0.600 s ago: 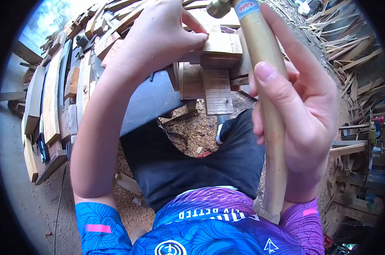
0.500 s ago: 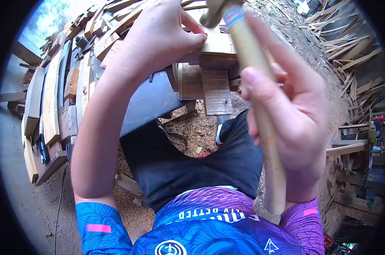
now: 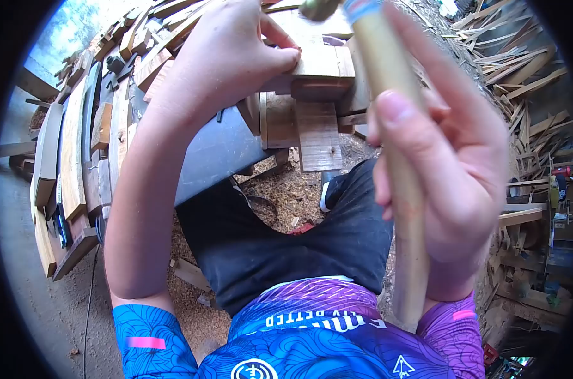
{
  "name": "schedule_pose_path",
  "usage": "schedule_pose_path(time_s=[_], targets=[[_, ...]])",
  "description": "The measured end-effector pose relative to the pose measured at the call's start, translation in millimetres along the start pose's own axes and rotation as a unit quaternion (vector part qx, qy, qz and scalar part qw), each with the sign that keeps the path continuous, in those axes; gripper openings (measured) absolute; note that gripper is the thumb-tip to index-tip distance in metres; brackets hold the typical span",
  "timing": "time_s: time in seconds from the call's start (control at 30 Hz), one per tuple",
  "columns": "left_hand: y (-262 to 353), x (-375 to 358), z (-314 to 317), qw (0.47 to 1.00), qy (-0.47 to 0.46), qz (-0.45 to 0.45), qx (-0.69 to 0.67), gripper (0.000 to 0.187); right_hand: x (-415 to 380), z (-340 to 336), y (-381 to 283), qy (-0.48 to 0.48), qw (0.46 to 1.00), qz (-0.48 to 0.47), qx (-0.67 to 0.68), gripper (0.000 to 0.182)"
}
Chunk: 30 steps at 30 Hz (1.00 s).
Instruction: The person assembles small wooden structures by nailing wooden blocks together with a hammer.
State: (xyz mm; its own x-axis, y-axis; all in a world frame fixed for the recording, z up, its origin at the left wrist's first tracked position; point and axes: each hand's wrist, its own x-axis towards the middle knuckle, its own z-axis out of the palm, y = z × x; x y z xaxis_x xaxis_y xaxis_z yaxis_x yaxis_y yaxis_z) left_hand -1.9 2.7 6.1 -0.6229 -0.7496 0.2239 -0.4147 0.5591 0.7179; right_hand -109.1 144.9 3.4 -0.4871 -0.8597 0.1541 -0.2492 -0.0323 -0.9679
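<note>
A hammer [image 3: 397, 145] with a pale wooden handle is in my right hand [image 3: 447, 170], fingers wrapped round it. Its metal head [image 3: 318, 9] is partly cut off by the top edge of the view. At the upper left centre my left hand [image 3: 239, 54] pinches with thumb and forefinger at the near left part of a light wooden piece [image 3: 321, 62]. What lies between those fingertips is too small to make out. Below that piece, a ridged wooden board [image 3: 319, 139] slopes down towards my legs.
Stacked wood pieces [image 3: 78, 145] lie along the left, beside a grey flat surface [image 3: 217, 148]. Thin wood strips [image 3: 520, 57] are heaped at the upper right. Sawdust [image 3: 289, 196] covers the ground between my legs.
My right hand and the hammer have shifted slightly to the right, and the hammer head is a little higher in view. My left hand keeps its pinch.
</note>
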Motion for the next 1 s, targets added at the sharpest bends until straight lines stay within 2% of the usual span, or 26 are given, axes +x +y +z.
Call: schedule_pose_path(time_s=[0.03, 0.07, 0.1, 0.13, 0.17, 0.2, 0.23, 0.3, 0.33, 0.4, 0.43, 0.5, 0.67, 0.8, 0.87, 1.0], targets=[[0, -3, 7, 0.996, 0.043, 0.029, 0.072, 0.063, 1, 0, 1, 0.001, 1.000, -0.027, 0.015, 0.052], [-40, 20, 7, 1.000, 0.016, 0.015, 0.014, 0.062, 2, -1, 2, 0.003, 0.998, -0.056, 0.030, 0.052], [-32, 14, 8, 1.000, 0.015, 0.015, 0.014, 0.062, 5, -2, 2, 0.007, 0.995, -0.087, 0.046, 0.052], [-16, 2, 8, 0.999, 0.019, 0.014, 0.022, 0.062, 8, -7, 11, -0.036, 0.997, -0.069, 0.002, 0.054], [-4, -3, 5, 0.999, 0.024, 0.015, 0.030, 0.062, 23, -21, 36, -0.134, 0.988, -0.077, 0.007, 0.055], [-7, 7, -10, 0.992, -0.037, -0.056, -0.102, 0.060, 20, -21, 31, -0.125, 0.991, -0.039, 0.021, 0.055], [-3, 0, 8, 0.999, 0.036, -0.017, 0.022, 0.063, 18, -22, 24, -0.118, 0.992, -0.001, 0.034, 0.055], [-7, 4, -9, 0.991, -0.036, -0.062, -0.111, 0.045, 17, -24, 20, -0.110, 0.992, -0.011, 0.055, 0.055], [-19, 9, -4, 0.991, -0.038, -0.064, -0.111, 0.045, 16, -25, 21, -0.102, 0.992, -0.018, 0.076, 0.055], [-45, 19, 12, 0.999, -0.011, 0.039, 0.001, 0.044, 9, -18, 21, -0.089, 0.991, -0.039, 0.094, 0.055], [-51, 21, 11, 0.999, -0.013, 0.038, 0.001, 0.044, 7, -16, 21, -0.074, 0.989, -0.064, 0.110, 0.056], [-54, 23, 8, 0.990, -0.028, 0.135, 0.038, 0.026, 11, -26, 28, -0.084, 0.992, -0.039, 0.081, 0.056], [-41, 21, -1, 0.973, -0.015, 0.147, 0.176, 0.020, 10, -28, 33, -0.098, 0.993, 0.007, 0.060, 0.056], [-38, 26, -3, 0.966, -0.023, 0.159, 0.204, 0.019, 12, -26, 35, -0.097, 0.995, -0.016, 0.012, 0.056], [-14, 19, -14, 0.960, -0.129, 0.155, 0.194, 0.018, 11, -26, 38, -0.098, 0.994, -0.034, -0.016, 0.056], [-16, 18, -3, 0.972, -0.093, 0.123, 0.176, 0.008, 10, -25, 42, -0.098, 0.990, -0.071, -0.071, 0.055]])
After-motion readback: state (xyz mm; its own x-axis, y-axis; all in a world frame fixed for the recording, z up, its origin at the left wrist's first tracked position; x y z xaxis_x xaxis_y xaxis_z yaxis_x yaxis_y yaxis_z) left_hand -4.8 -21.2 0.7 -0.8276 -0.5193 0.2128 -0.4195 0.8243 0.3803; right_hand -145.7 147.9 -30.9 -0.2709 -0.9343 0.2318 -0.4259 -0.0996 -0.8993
